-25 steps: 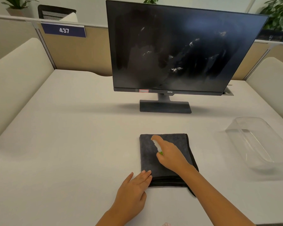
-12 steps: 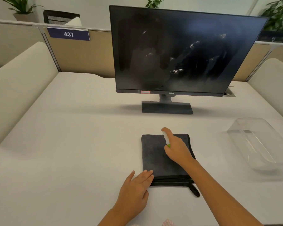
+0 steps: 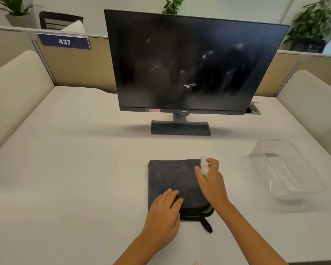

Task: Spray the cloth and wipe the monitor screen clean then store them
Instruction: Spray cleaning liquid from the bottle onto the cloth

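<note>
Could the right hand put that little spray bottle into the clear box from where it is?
Probably yes: the right hand grips the spray bottle, and only bare desk lies between it and the clear box, which is open-topped.

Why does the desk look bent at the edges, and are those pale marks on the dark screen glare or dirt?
Head view: the wide-angle lens bows the desk and partitions outward. The monitor screen shows pale smears plus small bright glints; smudges and reflections cannot be fully told apart. Soft overhead light leaves only a faint shadow by the monitor base. The clear bin has hazy edges.
</note>
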`<control>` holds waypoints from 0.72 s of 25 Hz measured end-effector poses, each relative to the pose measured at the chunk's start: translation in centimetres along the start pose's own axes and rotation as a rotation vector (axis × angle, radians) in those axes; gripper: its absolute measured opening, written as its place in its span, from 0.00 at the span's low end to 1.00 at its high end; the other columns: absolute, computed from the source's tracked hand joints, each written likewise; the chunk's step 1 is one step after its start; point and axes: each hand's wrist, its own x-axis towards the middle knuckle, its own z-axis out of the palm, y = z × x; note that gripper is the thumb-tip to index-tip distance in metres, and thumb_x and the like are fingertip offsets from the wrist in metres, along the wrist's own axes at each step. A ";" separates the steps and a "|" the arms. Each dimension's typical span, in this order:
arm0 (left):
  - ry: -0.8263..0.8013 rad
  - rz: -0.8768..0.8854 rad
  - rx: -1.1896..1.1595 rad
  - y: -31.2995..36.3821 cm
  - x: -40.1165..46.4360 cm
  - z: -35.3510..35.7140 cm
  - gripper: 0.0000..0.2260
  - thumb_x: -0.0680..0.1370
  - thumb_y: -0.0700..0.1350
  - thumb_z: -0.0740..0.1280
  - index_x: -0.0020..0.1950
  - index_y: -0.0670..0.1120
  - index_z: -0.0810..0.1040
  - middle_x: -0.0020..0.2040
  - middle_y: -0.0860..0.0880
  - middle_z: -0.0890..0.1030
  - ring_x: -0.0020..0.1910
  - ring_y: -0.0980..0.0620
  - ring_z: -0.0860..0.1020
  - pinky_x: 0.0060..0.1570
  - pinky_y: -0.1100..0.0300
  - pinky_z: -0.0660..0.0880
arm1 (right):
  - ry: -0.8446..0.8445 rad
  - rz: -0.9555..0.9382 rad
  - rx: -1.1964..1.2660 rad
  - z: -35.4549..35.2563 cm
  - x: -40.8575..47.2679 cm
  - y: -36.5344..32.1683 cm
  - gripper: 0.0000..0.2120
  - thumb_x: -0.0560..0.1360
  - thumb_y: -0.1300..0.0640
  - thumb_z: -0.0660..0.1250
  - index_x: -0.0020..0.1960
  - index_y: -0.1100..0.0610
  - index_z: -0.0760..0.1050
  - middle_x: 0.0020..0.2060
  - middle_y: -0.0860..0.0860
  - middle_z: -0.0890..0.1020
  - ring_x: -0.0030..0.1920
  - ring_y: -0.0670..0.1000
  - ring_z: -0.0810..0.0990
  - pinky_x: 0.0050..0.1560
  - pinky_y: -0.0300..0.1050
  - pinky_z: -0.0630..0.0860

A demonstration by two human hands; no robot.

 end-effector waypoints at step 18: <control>-0.233 -0.166 0.256 2.2 0.5 3.2 0.28 0.79 0.60 0.45 0.72 0.48 0.68 0.72 0.48 0.69 0.70 0.44 0.68 0.69 0.51 0.45 | 0.023 0.251 0.103 -8.0 6.7 7.5 0.09 0.81 0.53 0.57 0.57 0.54 0.60 0.52 0.52 0.75 0.51 0.52 0.76 0.51 0.43 0.72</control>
